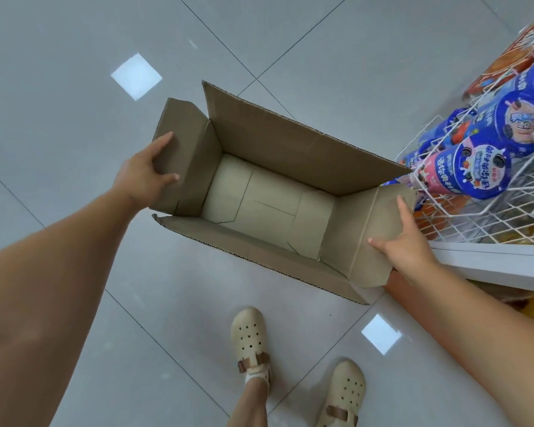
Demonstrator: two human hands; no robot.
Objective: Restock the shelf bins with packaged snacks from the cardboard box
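Observation:
An open brown cardboard box (290,149) is in the middle of the view above the tiled floor, and its inside shows only bare cardboard. My left hand (145,174) grips the box's left end flap, thumb on the inner face and fingers on the outer face. My right hand (404,241) holds the right end flap, with the thumb and forefinger spread on its upper face and the other fingers hidden beneath. To the right, white wire shelf bins (487,211) hold blue and pink round snack cups (472,171) and orange packets (518,57).
Grey glossy floor tiles (74,87) surround the box. A white shelf edge (490,263) runs below the wire bins at the right. My two feet in beige clogs (253,340) stand on the floor just below the box.

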